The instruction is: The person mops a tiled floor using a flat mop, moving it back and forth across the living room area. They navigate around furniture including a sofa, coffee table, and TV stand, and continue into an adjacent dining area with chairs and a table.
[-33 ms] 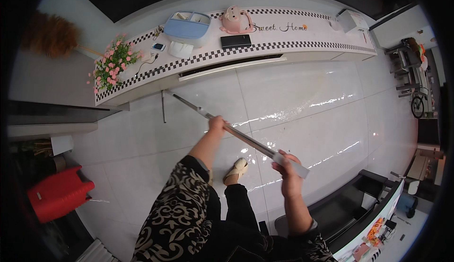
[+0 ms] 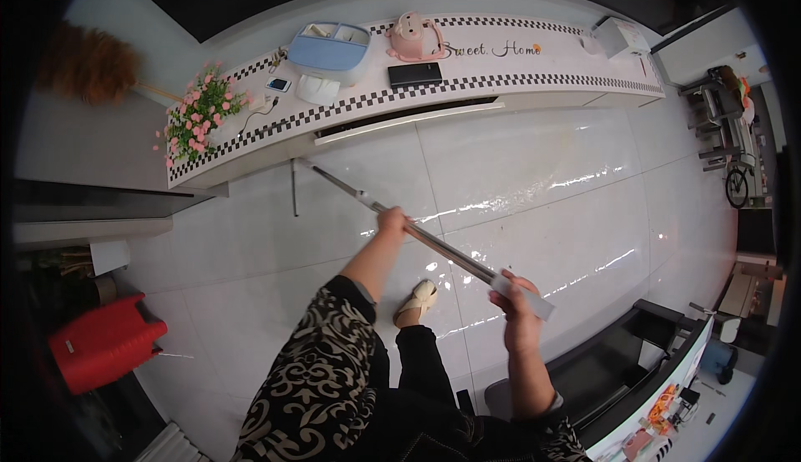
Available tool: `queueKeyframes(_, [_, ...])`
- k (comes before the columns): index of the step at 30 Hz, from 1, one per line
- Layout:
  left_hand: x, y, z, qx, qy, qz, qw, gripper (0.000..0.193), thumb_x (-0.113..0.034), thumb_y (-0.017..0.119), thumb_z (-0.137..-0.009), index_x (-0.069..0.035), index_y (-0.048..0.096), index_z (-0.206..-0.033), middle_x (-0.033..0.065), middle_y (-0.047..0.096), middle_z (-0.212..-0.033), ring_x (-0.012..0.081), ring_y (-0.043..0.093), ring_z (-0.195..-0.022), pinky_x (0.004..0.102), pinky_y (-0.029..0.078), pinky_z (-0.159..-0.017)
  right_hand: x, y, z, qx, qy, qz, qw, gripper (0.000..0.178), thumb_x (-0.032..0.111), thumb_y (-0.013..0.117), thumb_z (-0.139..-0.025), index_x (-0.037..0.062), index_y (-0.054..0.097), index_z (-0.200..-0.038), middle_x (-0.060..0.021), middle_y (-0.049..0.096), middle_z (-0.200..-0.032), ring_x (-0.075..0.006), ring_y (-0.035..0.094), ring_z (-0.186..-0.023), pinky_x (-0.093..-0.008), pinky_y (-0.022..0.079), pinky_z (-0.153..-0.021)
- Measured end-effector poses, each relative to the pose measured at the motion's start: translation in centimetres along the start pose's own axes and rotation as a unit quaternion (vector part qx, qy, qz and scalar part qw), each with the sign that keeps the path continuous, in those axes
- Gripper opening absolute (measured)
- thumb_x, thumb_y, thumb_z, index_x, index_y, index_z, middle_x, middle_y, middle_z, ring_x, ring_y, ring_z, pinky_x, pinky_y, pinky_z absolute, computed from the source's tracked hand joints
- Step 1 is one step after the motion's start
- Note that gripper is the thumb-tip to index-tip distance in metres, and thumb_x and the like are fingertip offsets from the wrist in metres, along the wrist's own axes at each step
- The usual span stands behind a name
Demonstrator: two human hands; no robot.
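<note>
A long metal-coloured pole (image 2: 450, 252) with a pale grey end piece slants across my front, like the handle of a floor mop. Its far end reaches down to the floor by the white cabinet, where a thin dark bar (image 2: 294, 191) shows, apparently its head. Part of that end is hard to make out. My left hand (image 2: 392, 222) is closed around the middle of the pole. Nearer to me, my right hand (image 2: 519, 299) wraps the pole at its pale grey end.
Along the far side runs a low white cabinet (image 2: 576, 85) with a drawer front (image 2: 409, 122) slightly out. It bears pink flowers (image 2: 200, 116), a blue-topped box (image 2: 329, 45), a black case (image 2: 415, 75) and a phone (image 2: 278, 85). A red plastic object (image 2: 108, 343) stands left, a dark chair (image 2: 584, 378) right.
Both hands and the pole have shifted slightly to the right, and the dark bar at the far end has slid a little the same way.
</note>
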State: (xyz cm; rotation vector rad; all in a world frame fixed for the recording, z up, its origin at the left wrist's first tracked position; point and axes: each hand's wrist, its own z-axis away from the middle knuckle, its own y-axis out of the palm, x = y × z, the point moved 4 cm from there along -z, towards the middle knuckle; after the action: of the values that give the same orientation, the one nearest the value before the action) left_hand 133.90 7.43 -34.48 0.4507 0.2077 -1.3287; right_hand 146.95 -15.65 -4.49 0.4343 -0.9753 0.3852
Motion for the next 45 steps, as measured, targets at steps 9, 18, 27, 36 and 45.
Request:
queueKeyframes(9, [8.9,15.4,10.7,0.065,-0.067,-0.058,0.994,0.017,-0.002,0.048,-0.079,0.002,0.044,-0.094,0.0131,0.049,-0.077,0.0220,0.055,-0.058,0.0417,0.058,-0.055,7.3,-8.2,6.5,-0.166,-0.072,0.022,0.983,0.024,0.016,0.061,-0.085,0.0052,0.056,-0.105,-0.0168,0.059,-0.118,-0.0199,0.065,-0.075,-0.0288,0.055,-0.073])
queueKeyframes(18, [7.5,12.6,17.6,0.160,-0.053,0.046,0.985,0.007,-0.004,0.054,-0.080,0.000,0.049,-0.076,0.0111,0.050,-0.068,0.0223,0.055,-0.057,0.0397,0.055,-0.056,10.7,-9.3,9.7,-0.127,-0.116,0.039,0.984,0.022,0.018,0.059,-0.085,0.0073,0.053,-0.103,-0.0196,0.056,-0.118,-0.0224,0.062,-0.082,-0.0317,0.053,-0.075])
queueKeyframes(27, [-6.3,-14.8,6.1,-0.088,0.046,0.048,0.994,0.008,-0.004,0.052,-0.081,-0.001,0.047,-0.075,0.0110,0.048,-0.064,0.0247,0.052,-0.054,0.0423,0.053,-0.057,-6.1,5.3,4.5,0.131,0.098,-0.052,0.985,0.019,0.009,0.060,-0.087,0.0002,0.057,-0.104,-0.0195,0.050,-0.126,-0.0253,0.061,-0.095,-0.0356,0.052,-0.085])
queueKeyframes(36, [-10.8,-24.2,-2.9,-0.122,0.027,0.085,0.988,0.011,-0.006,0.051,-0.084,-0.001,0.044,-0.078,0.0110,0.047,-0.070,0.0237,0.049,-0.057,0.0407,0.051,-0.060,-13.0,13.6,1.6,0.201,0.166,-0.043,0.964,0.024,0.017,0.059,-0.091,0.0048,0.054,-0.111,-0.0154,0.049,-0.129,-0.0256,0.061,-0.096,-0.0349,0.049,-0.089])
queueKeyframes(45, [1.9,-1.3,3.0,-0.008,-0.004,0.017,1.000,0.005,-0.002,0.052,-0.076,0.002,0.050,-0.079,0.0167,0.054,-0.070,0.0300,0.060,-0.063,0.0429,0.055,-0.059,0.5,-1.5,-0.3,-0.013,0.039,0.039,0.998,0.023,0.018,0.061,-0.087,0.0025,0.056,-0.104,-0.0202,0.054,-0.122,-0.0185,0.064,-0.077,-0.0283,0.055,-0.073])
